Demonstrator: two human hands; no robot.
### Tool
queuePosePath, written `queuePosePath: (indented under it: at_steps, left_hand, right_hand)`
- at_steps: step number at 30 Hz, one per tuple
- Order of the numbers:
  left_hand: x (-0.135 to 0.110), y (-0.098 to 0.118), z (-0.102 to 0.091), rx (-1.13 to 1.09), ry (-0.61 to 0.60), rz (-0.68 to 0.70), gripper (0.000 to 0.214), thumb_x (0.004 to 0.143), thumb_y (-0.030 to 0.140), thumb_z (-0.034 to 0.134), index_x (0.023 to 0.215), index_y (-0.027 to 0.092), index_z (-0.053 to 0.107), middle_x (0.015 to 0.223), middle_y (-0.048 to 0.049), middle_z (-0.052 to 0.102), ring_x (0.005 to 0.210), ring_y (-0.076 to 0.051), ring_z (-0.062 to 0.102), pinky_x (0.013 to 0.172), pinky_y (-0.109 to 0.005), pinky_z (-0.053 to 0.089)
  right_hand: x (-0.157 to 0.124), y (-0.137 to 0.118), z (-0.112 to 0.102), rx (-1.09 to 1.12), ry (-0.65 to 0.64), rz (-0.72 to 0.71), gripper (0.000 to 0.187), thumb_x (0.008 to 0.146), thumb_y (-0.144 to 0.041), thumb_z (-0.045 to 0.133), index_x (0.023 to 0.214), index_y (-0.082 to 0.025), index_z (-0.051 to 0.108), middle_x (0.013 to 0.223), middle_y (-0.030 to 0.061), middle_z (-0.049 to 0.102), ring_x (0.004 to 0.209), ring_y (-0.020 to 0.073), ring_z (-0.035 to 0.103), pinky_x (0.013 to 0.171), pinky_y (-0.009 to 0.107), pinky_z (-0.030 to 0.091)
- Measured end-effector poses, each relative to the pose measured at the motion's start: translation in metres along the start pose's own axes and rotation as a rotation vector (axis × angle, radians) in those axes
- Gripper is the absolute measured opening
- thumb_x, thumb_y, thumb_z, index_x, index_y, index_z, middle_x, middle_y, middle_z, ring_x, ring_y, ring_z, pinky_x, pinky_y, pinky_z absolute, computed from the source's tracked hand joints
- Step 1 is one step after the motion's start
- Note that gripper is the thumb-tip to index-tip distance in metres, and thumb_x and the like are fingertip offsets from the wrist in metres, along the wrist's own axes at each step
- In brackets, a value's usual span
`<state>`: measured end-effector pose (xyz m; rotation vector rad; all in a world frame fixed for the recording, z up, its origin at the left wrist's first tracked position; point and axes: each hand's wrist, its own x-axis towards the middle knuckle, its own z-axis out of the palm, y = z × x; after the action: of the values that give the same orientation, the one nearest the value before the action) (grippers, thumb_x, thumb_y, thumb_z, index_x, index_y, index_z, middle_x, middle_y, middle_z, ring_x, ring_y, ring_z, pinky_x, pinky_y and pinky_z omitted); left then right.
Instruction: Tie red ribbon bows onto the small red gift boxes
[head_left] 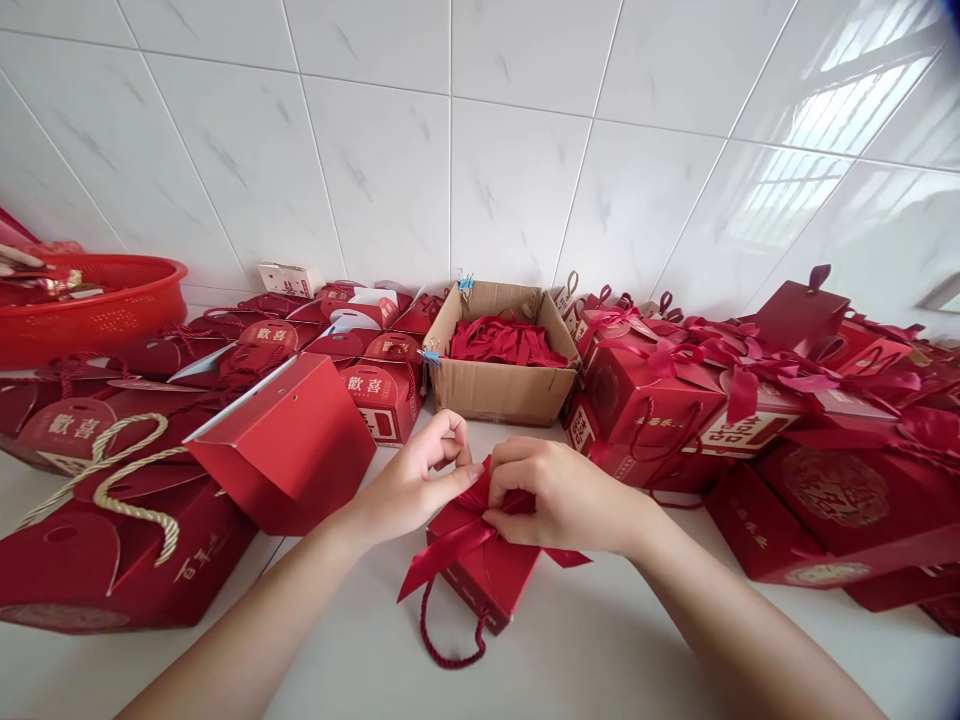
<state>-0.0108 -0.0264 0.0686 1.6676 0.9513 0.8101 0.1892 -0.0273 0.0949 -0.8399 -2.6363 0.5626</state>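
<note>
A small red gift box lies on the white table below my hands, with a dark red cord handle looped out at its near side. Across its top runs a glossy red ribbon, gathered in a bow with loose ends to either side. My right hand is closed, its thumb and fingers pinching the ribbon near the knot. At the bow's left, my left hand has curled fingers and its thumb against the ribbon. My fingers partly hide the knot.
Behind the box stands an open cardboard carton of red ribbons. Red gift boxes crowd the left, one a plain red box; ribboned boxes crowd the right. Another person's hand is over a red basket.
</note>
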Motion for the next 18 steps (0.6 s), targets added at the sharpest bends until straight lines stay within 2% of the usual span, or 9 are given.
queuePosePath:
  at_steps: [10, 14, 18]
  left_hand:
    - [0.003, -0.006, -0.002, 0.002, 0.035, 0.018, 0.023, 0.089, 0.028, 0.051, 0.081, 0.022, 0.029, 0.071, 0.0071, 0.041, 0.065, -0.01, 0.034, 0.064, -0.025, 0.031]
    - [0.005, -0.007, -0.001, -0.074, 0.005, -0.037, 0.02, 0.086, 0.031, 0.056, 0.086, 0.022, 0.038, 0.064, 0.0077, 0.04, 0.061, -0.01, 0.034, 0.059, -0.024, 0.028]
    - [0.007, -0.005, 0.0, -0.189, 0.033, -0.036, 0.021, 0.085, 0.039, 0.057, 0.088, 0.02, 0.047, 0.068, 0.0048, 0.045, 0.063, -0.011, 0.039, 0.06, -0.024, 0.032]
  right_hand:
    - [-0.001, 0.002, 0.002, -0.028, 0.01, -0.013, 0.006, 0.076, -0.017, 0.064, 0.07, -0.015, 0.062, 0.078, 0.0008, 0.058, 0.068, 0.0092, 0.05, 0.06, 0.02, 0.038]
    - [-0.002, 0.003, 0.0, -0.013, 0.016, -0.02, 0.012, 0.083, -0.024, 0.061, 0.075, -0.016, 0.066, 0.08, 0.0021, 0.059, 0.068, 0.0095, 0.051, 0.061, 0.021, 0.039]
    - [-0.006, 0.005, -0.012, 0.032, 0.128, -0.034, 0.024, 0.092, -0.031, 0.05, 0.082, -0.015, 0.065, 0.08, 0.0037, 0.059, 0.069, 0.0105, 0.052, 0.062, 0.023, 0.041]
